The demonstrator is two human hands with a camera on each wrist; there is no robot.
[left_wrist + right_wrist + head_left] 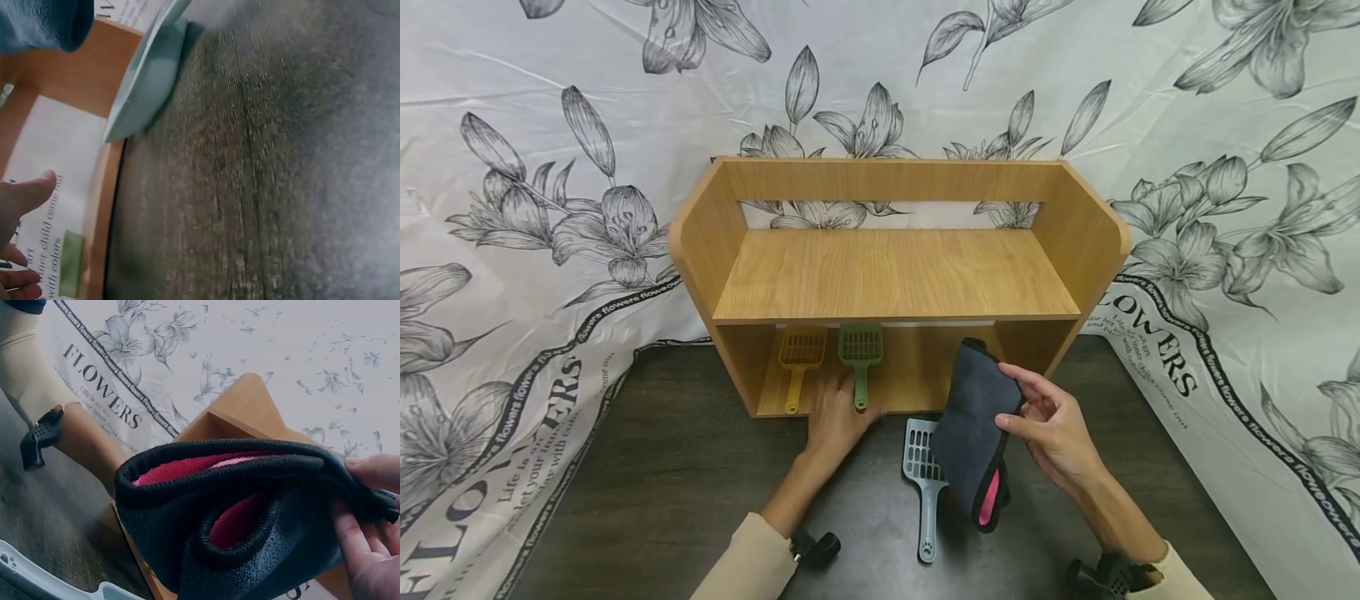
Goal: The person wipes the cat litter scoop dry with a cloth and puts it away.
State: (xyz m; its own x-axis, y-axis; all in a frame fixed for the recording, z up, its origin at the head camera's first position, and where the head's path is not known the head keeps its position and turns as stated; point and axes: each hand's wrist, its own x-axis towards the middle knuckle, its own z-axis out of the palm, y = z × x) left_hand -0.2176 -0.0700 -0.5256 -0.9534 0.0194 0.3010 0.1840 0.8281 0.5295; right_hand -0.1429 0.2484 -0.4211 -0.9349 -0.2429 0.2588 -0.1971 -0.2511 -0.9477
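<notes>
Cloth (973, 433): dark grey with pink lining, folded, held up in the air in front of the shelf's lower bay, above the grey scoop. Right hand (1054, 427) pinches its upper right edge between thumb and fingers (356, 540); the right wrist view shows the pink inner face (240, 525) rolled inside the black hem. Not touching the surface.

Green scoop (860, 354): lying in the lower bay of the shelf (887, 275), handle toward the front. Left hand (837, 421) rests at the bay's front edge, fingers reaching the handle end; whether they grip it or only touch cannot be told.

Yellow scoop (800, 360): lower bay, just left of the green one, parallel, untouched.

Grey scoop (922, 479): flat on the dark surface (685, 483) in front of the shelf, handle toward the person, partly covered by the hanging cloth.

Status, as judged: two scoops are stowed in the lower bay; one scoop is outside; the cloth is in hand. Upper board bare. Work looks roughly midway.

Surroundings: flower-printed sheet (512, 250) behind and at both sides.
</notes>
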